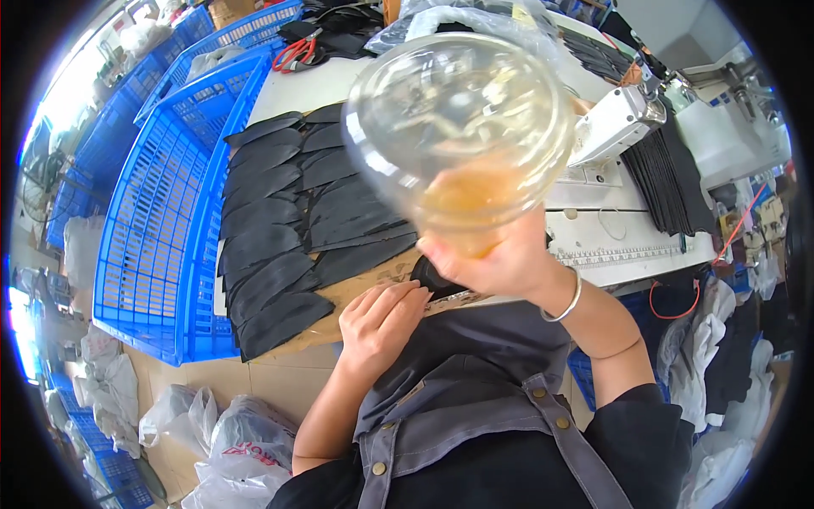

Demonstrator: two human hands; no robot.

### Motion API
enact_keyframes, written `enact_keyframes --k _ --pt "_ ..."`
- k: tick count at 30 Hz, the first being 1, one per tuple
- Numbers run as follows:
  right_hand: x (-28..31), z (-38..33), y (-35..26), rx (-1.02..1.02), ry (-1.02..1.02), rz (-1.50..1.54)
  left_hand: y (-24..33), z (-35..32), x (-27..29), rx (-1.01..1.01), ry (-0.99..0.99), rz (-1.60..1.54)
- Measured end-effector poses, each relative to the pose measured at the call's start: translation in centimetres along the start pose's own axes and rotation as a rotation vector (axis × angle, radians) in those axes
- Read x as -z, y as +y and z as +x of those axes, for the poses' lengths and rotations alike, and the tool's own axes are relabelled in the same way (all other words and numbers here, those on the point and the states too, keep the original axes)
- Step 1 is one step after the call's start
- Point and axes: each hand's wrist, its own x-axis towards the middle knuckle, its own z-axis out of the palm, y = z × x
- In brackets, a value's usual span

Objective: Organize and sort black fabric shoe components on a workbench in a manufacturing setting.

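Observation:
A clear, round plastic cup [458,102], with amber liquid showing low in it, is raised close in front of me. My right hand [513,259] is closed around its lower part, and a bangle circles that wrist. My left hand [383,322] rests at the table's near edge with its fingers curled together, beside a black piece [434,276]. Whether those fingers pinch that piece is hidden. Left of the cup, overlapping rows of leaf-shaped black pieces [267,225] lie on brown board.
A blue plastic basket [153,246] stands at the table's left. Red-handled scissors [298,53] lie at the back. To the right are a white sewing machine [615,123], a ruler strip [606,256] and stacked black strips [657,187]. Plastic bags [246,437] sit on the floor.

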Motion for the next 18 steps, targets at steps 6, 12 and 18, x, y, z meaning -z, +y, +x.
enact_keyframes --k 6,12,18 --pt "6.1 -0.8 1.3 0.109 0.21 -0.223 0.0 0.0 0.3 0.011 0.01 0.001" --pt "9.0 -2.4 0.2 0.142 0.433 -0.317 -0.1 0.0 0.3 0.035 0.002 -0.011" --pt "-0.2 -1.9 -1.8 0.078 0.155 0.009 0.0 -0.4 0.3 0.054 -0.01 -0.036"
